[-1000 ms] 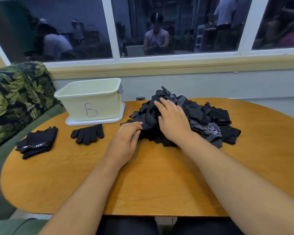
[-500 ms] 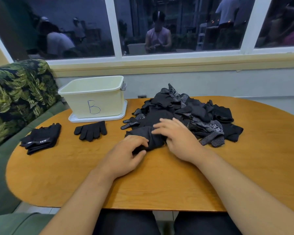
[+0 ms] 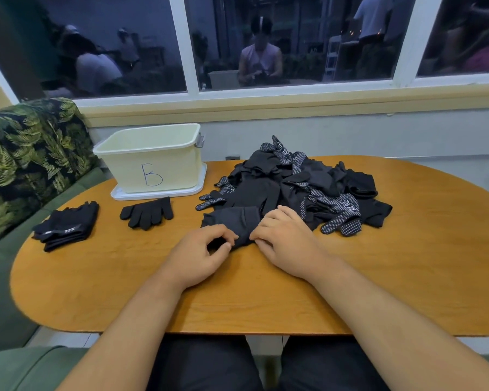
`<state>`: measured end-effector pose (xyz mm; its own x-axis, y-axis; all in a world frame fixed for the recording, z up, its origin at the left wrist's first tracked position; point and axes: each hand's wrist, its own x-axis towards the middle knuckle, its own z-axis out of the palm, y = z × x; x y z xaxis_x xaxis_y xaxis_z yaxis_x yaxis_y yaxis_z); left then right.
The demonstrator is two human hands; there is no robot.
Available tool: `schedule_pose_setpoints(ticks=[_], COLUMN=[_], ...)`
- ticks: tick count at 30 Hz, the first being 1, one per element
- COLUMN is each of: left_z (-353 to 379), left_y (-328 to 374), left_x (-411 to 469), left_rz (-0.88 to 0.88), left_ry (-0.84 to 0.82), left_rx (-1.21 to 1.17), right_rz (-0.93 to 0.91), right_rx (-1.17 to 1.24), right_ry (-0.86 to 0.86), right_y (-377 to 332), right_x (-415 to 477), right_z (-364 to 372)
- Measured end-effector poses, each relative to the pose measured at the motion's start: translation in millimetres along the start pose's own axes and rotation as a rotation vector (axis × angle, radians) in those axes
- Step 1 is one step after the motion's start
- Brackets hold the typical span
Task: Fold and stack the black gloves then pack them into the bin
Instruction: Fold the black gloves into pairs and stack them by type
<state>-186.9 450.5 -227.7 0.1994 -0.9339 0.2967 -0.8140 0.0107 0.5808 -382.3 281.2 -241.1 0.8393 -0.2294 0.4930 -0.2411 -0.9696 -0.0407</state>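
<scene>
Head view: one plain black glove [image 3: 232, 221] lies on the bench [image 3: 266, 292] at the near edge of the pile [image 3: 294, 187], touching the heap behind it. I cannot tell which end is the cuff.

Left hand [image 3: 201, 255]: pinches the glove's near left corner between the thumb and curled fingers.
Right hand [image 3: 285, 244]: fingers curled onto the near right edge. The thumb is hidden, so I read this as a pinch but am not certain.

Pose: both forearms come in low over the near bench edge, palms down. The hands sit close together with the cloth between them. I cannot tell whether the wrists rest on the wood.

Handling (my judgement): knit cloth, light and limp, with no stiffness. Lifted by one point it would sag and may drag neighbours out of the pile. The dotted gloves there look grippy and may snag. Best hold is two corners of one edge, keeping the glove flat on the bench to fold.

Bin [image 3: 153, 162], marked B, stands far left; its inside is mostly out of view. A folded stack [image 3: 68, 227] lies at the left edge.
</scene>
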Motion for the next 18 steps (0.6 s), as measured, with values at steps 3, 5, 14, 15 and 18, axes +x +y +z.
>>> schedule_pose_setpoints(ticks=[3,5,14,15,18], left_z=[-2,-2,-2,-2,-2], left_y=[3,3,-9,-8,-7], left_x=[-1,-1,1,2,3], left_rz=[-0.006,-0.012,-0.209,-0.224,-0.247], left_ry=[0.008,0.017,0.250,0.268,0.281], left_rx=[-0.019,-0.030,-0.119,-0.108,-0.082], right_rz=[0.016,0.043,-0.049,-0.057,-0.081], right_rx=[0.093,0.085,0.082,0.125,0.282], right_ry=[0.029,-0.004,0.024,0.036,-0.012], right_y=[-4,-5,-4,-6,-18], right_x=[2,2,1,1,-4], right_z=[-1,-3,-3,-5,-10])
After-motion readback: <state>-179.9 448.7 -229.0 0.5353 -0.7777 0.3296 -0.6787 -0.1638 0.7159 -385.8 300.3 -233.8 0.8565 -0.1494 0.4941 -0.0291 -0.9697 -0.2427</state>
